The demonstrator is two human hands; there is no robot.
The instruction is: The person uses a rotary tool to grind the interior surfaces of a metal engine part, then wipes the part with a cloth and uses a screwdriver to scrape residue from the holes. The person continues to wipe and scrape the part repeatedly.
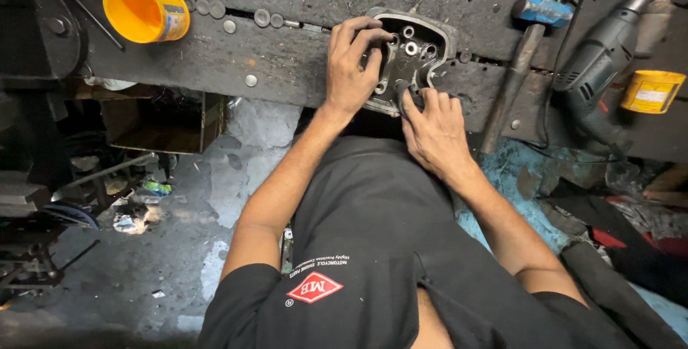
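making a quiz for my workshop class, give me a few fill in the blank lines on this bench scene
1. Both hands rest on a grey metal ____ part at the workbench edge.
2. The plastic jug lying at the bench's far left is ____ in colour.
3. The hammer right of the part has a ____ head.
4. The left hand lies on the part's ____ side, the right hand at its near edge.

Missing words: engine; orange; blue; left

Both hands [351, 69] on metal engine cover [412, 51]
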